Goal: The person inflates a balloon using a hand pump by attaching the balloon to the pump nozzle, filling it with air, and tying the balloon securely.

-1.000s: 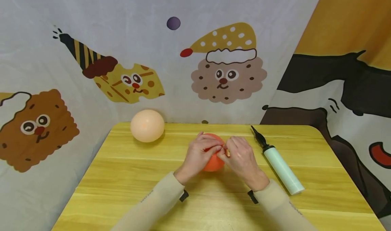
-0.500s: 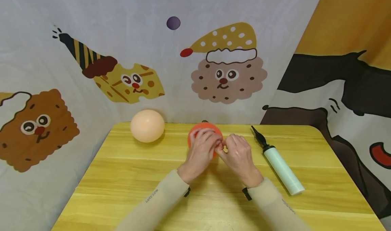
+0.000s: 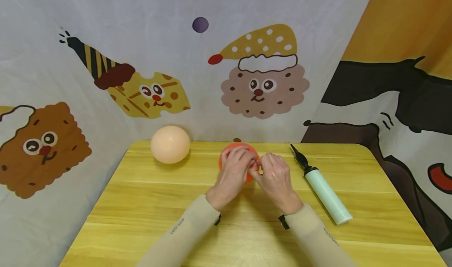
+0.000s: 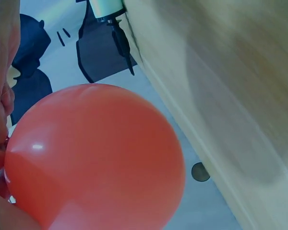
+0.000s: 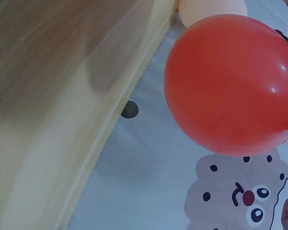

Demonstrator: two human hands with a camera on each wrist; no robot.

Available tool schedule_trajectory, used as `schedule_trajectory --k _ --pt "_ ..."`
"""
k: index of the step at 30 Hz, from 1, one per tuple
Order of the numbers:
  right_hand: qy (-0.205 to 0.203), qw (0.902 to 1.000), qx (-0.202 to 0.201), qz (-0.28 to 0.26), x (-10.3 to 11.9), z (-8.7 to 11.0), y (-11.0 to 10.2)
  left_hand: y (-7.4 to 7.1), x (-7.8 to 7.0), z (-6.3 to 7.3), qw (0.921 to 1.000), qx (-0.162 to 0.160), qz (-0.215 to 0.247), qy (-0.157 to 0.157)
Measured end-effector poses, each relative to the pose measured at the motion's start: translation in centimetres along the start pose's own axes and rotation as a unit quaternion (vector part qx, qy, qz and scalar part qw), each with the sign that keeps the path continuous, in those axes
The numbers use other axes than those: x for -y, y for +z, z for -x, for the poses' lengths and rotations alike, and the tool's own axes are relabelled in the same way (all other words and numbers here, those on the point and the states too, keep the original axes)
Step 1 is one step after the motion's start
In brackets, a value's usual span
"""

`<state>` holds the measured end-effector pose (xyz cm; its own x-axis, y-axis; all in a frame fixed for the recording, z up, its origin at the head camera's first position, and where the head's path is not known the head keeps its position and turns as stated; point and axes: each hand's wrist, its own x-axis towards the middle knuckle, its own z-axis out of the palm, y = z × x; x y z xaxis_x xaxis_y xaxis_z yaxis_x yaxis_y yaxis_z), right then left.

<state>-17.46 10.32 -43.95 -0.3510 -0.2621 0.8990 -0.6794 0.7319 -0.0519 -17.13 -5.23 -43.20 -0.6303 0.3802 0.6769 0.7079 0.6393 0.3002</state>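
An inflated red balloon point(image 4: 96, 153) hangs below my two hands, and in the head view they partly cover it. My left hand point(image 3: 232, 171) lies over the balloon's top, its fingertips pinching at the knot end. Close against them, the curled fingers of my right hand point(image 3: 275, 177) pinch the same end from the right. The neck itself is mostly hidden between the fingertips. In the right wrist view the red balloon point(image 5: 225, 86) appears whole except at its right side, with only bits of fingers at the frame edge.
A peach balloon point(image 3: 170, 144) rests at the table's back left. To the right of my hands lies a pale green hand pump point(image 3: 328, 196) with a black nozzle pointing backward. Behind the wooden table point(image 3: 148, 204) hangs a printed cloth point(image 3: 159, 20) with cartoon figures.
Over the second, the red balloon has shifted toward the back and slightly left. My left hand has turned over it, its fingers spreading across the top. Both hands stay together at the neck.
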Motion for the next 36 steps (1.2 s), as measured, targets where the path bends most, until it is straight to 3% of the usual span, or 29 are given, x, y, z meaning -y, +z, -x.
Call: schedule_trajectory --k 7,13,17,26,36 --pt "0.004 0.9999 -0.007 -0.007 -0.2 0.2 0.1 0.1 -0.1 -0.2 0.9999 0.001 0.01 -0.003" --pt "-0.004 1.0 0.002 -0.006 -0.3 0.5 -0.1 0.5 0.0 0.1 0.9967 -0.009 0.074 -0.03" --pt "-0.005 0.9995 0.03 -0.007 -0.5 1.0 -0.4 0.5 0.0 0.5 0.9936 0.007 0.102 -0.048" --pt "-0.011 0.997 0.077 0.004 -0.9 1.9 -1.2 0.4 -0.3 0.8 0.9917 0.056 0.098 -0.061" --pt "-0.037 0.9976 0.058 0.007 -1.3 1.8 -1.1 0.3 -0.4 0.6 0.9908 0.069 0.106 -0.048"
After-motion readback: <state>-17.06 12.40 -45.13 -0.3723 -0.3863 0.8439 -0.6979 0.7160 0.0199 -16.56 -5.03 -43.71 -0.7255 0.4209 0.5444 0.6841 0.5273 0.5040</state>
